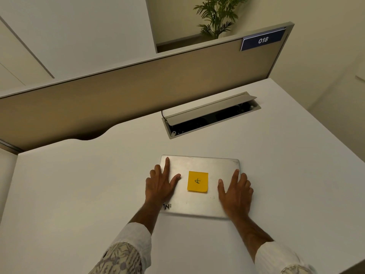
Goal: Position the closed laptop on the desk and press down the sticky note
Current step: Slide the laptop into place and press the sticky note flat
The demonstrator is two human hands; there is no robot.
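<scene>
A closed silver laptop lies flat on the white desk, near its middle. A yellow sticky note with a handwritten mark is stuck at the centre of the lid. My left hand rests flat on the lid's left edge, fingers spread. My right hand lies flat on the lid's right edge, fingers spread too. Both hands flank the note without touching it. A black sticker shows at the lid's near left corner, partly under my left wrist.
Behind the laptop an open cable tray with a raised grey flap is sunk into the desk. A beige partition with a blue "018" label borders the far side. A potted plant stands beyond it.
</scene>
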